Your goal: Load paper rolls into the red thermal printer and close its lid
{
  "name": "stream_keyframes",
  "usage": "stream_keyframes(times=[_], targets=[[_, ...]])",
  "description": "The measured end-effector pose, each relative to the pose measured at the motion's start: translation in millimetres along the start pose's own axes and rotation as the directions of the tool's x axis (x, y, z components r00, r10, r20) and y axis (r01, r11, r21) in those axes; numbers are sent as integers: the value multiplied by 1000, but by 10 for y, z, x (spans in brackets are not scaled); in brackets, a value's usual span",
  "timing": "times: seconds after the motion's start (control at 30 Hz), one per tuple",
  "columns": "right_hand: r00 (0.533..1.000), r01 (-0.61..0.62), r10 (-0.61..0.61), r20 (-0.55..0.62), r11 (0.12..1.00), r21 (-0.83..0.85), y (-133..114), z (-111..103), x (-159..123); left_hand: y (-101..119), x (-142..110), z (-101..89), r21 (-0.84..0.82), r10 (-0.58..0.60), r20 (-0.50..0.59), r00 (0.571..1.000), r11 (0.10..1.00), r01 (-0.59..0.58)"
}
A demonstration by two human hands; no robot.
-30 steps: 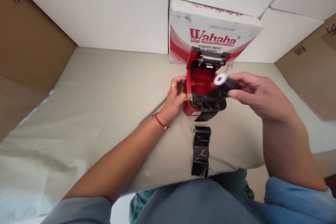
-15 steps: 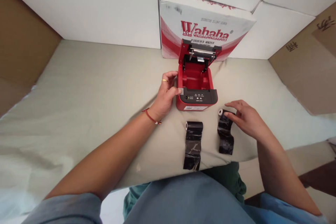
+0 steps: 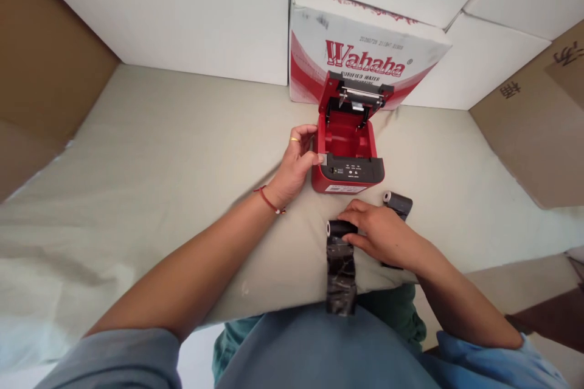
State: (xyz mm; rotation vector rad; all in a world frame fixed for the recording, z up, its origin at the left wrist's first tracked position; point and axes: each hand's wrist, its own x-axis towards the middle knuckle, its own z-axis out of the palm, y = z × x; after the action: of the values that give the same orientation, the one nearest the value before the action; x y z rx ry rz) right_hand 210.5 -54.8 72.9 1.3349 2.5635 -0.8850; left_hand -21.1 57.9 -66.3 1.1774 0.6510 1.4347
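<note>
Roll (image 3: 337, 229), at six o'clock from the printer (image 3: 351, 165), is pinched by the narrowed right grip (image 3: 381, 233); the printer is steadied by the left grip (image 3: 294, 167). Pick-up seems underway; level lifting seems needed.

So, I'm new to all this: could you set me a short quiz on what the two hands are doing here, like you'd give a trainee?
1. True or false: the red machine has its lid raised.

2. What does the right hand grip?
a) the red machine
b) a black roll
c) the Wahaha box

3. Fill the gap: the thumb of the left hand is on the machine's ____ corner tab.

Key:
1. True: the inside shows.
2. b
3. grey
</note>
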Motion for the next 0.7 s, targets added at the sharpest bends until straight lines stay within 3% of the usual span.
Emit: stream_keyframes(times=[0.07,0.13,0.23,0.3,0.5,0.6,0.7], targets=[[993,107,-102,-56,990,93,-33,-227,-124,-2,4,9,3,7,5,1000,1000,-7],[972,174,-145,-186,973,152,-32,-522,-225,-12,11,13,11,18,6,1000,1000,-18],[924,71,-55,-378,997,30,29,-946,-157,-38,21,5,31,27,12,1000,999,-27],[906,-48,-1,-423,993,-104,78,-1122,71,-54,27,0,41,30,16,999,999,-30],[930,-272,137,-341,881,-386,1,-1184,895,-58,41,25,58,47,-25,999,997,-46],[925,-324,184,-332,838,-439,-83,-1151,1050,-37,39,39,46,29,-21,999,999,-28],[923,-309,144,-356,830,-464,-64,-1106,1110,-11,27,46,41,14,-4,1000,999,-14]])
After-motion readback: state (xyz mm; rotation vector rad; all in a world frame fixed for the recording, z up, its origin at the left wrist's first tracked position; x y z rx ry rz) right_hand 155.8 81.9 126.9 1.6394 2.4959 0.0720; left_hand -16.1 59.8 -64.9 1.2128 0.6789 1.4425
